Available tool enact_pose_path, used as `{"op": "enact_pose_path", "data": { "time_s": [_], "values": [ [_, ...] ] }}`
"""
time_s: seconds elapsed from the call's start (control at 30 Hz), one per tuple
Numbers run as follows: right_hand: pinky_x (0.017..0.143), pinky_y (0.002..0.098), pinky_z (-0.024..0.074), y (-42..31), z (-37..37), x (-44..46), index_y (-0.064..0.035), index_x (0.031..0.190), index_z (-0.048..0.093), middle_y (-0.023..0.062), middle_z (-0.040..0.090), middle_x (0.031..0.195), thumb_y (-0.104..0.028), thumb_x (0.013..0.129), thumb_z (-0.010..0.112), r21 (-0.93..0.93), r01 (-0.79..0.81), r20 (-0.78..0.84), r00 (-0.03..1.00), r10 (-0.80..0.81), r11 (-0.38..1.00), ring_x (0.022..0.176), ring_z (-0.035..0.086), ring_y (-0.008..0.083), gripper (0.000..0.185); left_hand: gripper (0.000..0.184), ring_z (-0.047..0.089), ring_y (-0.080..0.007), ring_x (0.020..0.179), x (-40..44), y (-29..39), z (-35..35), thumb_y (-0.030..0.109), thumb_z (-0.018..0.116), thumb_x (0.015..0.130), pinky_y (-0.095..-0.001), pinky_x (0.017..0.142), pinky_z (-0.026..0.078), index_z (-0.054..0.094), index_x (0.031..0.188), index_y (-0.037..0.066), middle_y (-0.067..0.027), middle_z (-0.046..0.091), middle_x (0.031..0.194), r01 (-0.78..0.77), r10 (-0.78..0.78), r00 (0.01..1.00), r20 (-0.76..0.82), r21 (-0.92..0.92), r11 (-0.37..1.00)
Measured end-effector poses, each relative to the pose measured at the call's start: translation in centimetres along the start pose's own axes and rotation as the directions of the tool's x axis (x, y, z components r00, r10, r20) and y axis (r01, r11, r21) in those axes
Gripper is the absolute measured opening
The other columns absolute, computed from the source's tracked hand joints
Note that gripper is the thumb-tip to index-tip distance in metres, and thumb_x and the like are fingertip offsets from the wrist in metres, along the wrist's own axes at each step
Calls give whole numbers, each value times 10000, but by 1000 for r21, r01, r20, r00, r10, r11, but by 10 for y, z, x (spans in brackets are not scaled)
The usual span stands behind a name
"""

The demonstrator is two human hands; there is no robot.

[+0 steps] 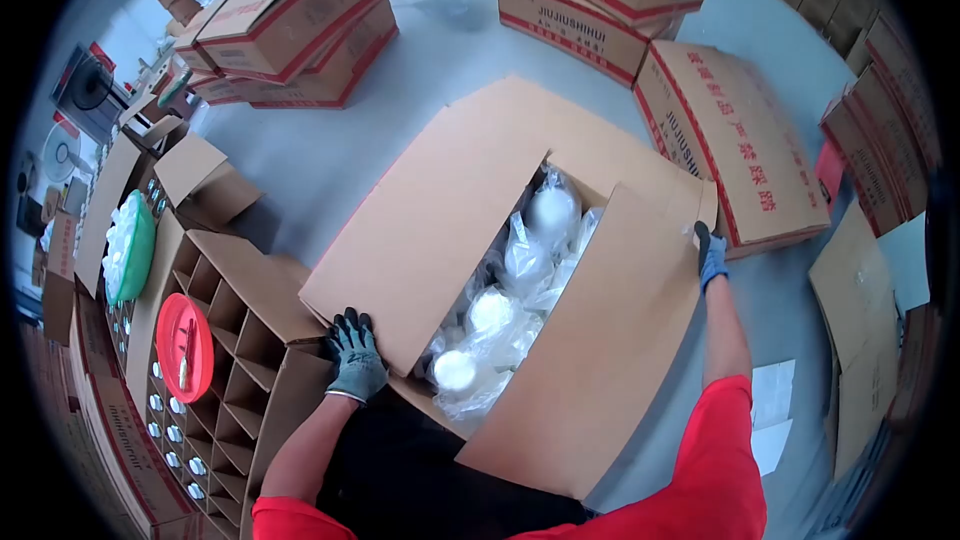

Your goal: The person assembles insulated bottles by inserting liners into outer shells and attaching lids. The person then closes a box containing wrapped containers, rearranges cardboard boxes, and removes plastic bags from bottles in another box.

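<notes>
A large cardboard carton (430,210) stands before me, its long flaps partly folded inward. Through the gap between them, several white round items in clear plastic bags (526,258) are visible. My left hand (355,358), in a grey-green glove with dark fingertips, rests with fingers spread at the carton's near left corner, beside the left flap. At the far right corner, my right hand (711,255), gloved in blue and black, has its fingers bent round the edge of the right carton flap (610,330). Part of its grip is hidden.
Left, an open divided carton (245,370) bears a red tray (185,348) with a slim tool; a green basin (130,245) of white pieces sits beyond. Closed cartons (735,145) lie at the right and are stacked behind (590,25). White sheets (772,395) lie on the floor.
</notes>
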State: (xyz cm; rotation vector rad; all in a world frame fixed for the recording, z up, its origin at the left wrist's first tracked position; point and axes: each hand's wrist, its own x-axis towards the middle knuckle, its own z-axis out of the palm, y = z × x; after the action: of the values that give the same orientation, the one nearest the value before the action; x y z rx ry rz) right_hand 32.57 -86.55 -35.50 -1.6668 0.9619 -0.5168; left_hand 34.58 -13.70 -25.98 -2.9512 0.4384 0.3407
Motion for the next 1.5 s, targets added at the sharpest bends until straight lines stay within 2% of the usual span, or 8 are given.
{"op": "enact_pose_path", "data": {
  "time_s": [0.23, 0.33, 0.4, 0.53, 0.9, 0.97, 1.1, 1.5],
  "values": [
    [852, 270, 453, -7, -40, -126, -53, 1168, 609, 14, 603, 1049, -208, 932, 599, 615, 154, -52, 987, -154, 773, 938, 547, 112, 283, 1055, 3, -536, 1391, 9, -11, 11, 304, 692, 711, -650, 1099, 26, 54, 1468, -62, -327, 7, 1514, -38, 38, 999, 20, 7, 999],
    [938, 302, 443, -29, -111, -119, -60, 1304, 512, 78, 571, 1209, -223, 955, 546, -389, 32, 155, 987, 31, 921, 1083, 535, 156, 387, 1043, 6, -541, 1387, 13, -6, -8, 308, 689, 716, -652, 1098, 38, 64, 1465, -63, -328, 11, 1513, -49, 50, 991, 127, -11, 999],
    [969, 359, 446, 6, -164, -77, -67, 1338, 478, 123, 561, 1260, -191, 957, 513, -772, 630, 569, 626, -534, -84, 1155, 533, 218, 403, 1043, 41, -549, 1380, 17, -11, -2, 344, 703, 722, -657, 1095, 59, 92, 1457, -74, -331, 24, 1510, -82, 78, 986, 150, 23, 996],
    [1009, 439, 405, -52, -149, -52, -32, 1295, 497, 146, 592, 1214, -69, 842, 547, 130, 116, 285, 947, -149, 985, 1169, 529, 303, 457, 1082, 58, -539, 1383, 25, -18, -24, 388, 746, 716, -648, 1101, 84, 93, 1471, -29, -310, 33, 1518, -108, 120, 952, 283, -57, 993],
    [925, 433, 442, -108, 56, -179, -103, 835, 704, 156, 661, 1019, -296, 761, 567, -743, 666, 653, 705, 275, 58, 1004, 605, 329, 248, 941, 82, -471, 1405, -23, 118, 15, 400, 668, 830, -497, 1143, 173, 153, 1449, -87, -337, 111, 1496, 361, -640, 752, -154, -717, 597],
    [991, 535, 354, -125, 76, -159, -89, 1067, 660, 166, 592, 1213, -424, 821, 541, -790, 596, 541, 789, -292, 146, 1157, 530, 324, 433, 937, 158, -387, 1411, -59, 151, 11, 315, 712, 826, -435, 1134, 222, 138, 1450, -83, -287, 96, 1515, 291, -760, 650, 19, -930, 226],
    [981, 575, 314, -106, 103, -132, -106, 1370, 423, 166, 500, 1313, -639, 826, 500, -863, 383, 257, 895, -366, 330, 1231, 447, 325, 766, 537, 477, -319, 1240, -93, 128, 76, 251, 562, 915, -407, 1058, 382, 417, 1329, -58, -213, 459, 1363, 300, 62, 881, 470, -452, -840],
    [981, 450, 374, -99, 64, -65, -37, 1153, 584, 199, 589, 1169, -672, 833, 486, -740, 520, 387, 848, -363, 426, 1140, 524, 346, 718, 408, 556, -269, 1142, -121, 230, 75, 190, 421, 934, -411, 1020, 419, 497, 1278, -16, -150, 571, 1259, 681, 467, 676, 570, -241, -692]
  ]
}}
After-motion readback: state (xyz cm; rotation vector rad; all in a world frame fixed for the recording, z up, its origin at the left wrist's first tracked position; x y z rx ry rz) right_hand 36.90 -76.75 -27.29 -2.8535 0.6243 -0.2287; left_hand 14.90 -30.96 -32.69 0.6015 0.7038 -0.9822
